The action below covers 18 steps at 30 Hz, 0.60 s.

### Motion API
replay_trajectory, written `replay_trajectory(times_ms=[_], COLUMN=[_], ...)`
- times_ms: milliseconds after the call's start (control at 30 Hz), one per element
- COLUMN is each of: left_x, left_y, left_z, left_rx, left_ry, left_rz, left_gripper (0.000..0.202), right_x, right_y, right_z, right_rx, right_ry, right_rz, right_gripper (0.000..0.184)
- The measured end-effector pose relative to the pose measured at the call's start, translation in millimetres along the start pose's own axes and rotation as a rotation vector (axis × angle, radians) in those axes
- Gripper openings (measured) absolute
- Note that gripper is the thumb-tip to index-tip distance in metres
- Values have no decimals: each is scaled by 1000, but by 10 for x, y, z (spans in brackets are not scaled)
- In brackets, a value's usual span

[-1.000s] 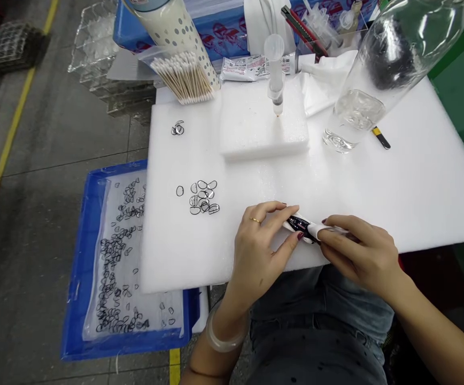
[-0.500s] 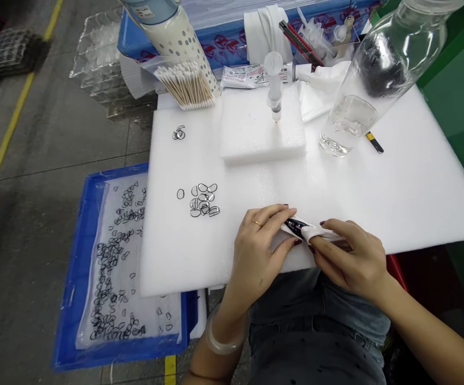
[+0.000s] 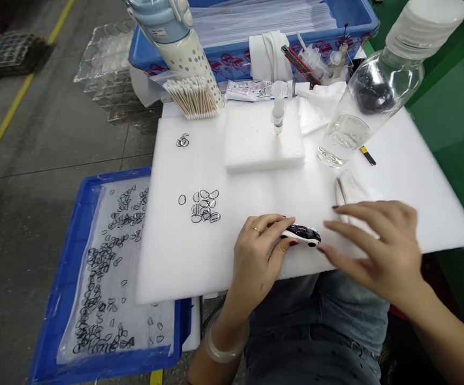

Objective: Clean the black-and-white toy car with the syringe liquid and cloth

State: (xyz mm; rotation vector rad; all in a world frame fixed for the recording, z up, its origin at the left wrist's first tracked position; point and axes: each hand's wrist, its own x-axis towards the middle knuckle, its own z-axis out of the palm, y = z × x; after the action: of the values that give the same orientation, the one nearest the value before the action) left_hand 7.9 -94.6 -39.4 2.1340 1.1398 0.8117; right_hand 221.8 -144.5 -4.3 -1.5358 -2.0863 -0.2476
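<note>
My left hand (image 3: 256,254) pinches a small white model car (image 3: 303,234) with a black roof and windows by one end, thumb below and fingers above. The car is held over the front part of the white foam board (image 3: 168,256). To its right, my right hand (image 3: 380,246) has its fingers spread, somewhat blurred, and does not grip the car. Beyond those fingertips are metal tweezers (image 3: 340,195) and a white cloth (image 3: 358,188), partly covered by the hand; whether a fingertip touches the tweezers I cannot tell. Several thin black rings (image 3: 205,203) lie left of the car.
A foam block (image 3: 262,144) holds an upright syringe (image 3: 278,109). Behind are cotton swabs (image 3: 192,96), a dotted bottle (image 3: 200,64) and a blue bin (image 3: 232,64). A clear bottle (image 3: 348,123) stands right. Lower left, a blue tray (image 3: 61,278) holds many black rings.
My right hand has left the car and moved right, its fingers opening. The white cloth has gone from the car to the board beside the tweezers. My left hand still holds the car.
</note>
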Motion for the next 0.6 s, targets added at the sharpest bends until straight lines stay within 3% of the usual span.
replay_trajectory(times_ms=[133, 467, 600], left_x=[-3, -20, -23], left_y=[-5, -7, -10], left_z=[-8, -26, -41], left_rx=[-2, -2, -4], left_ry=[-7, -28, -52], left_rz=[-5, 4, 14], left_gripper=[26, 28, 29], right_x=[-92, -192, -238], right_y=[-158, -171, -132], right_z=[172, 293, 249], right_rx=[70, 124, 209], right_ry=[-51, 41, -65], right_rz=[-20, -64, -97], right_gripper=[24, 22, 26])
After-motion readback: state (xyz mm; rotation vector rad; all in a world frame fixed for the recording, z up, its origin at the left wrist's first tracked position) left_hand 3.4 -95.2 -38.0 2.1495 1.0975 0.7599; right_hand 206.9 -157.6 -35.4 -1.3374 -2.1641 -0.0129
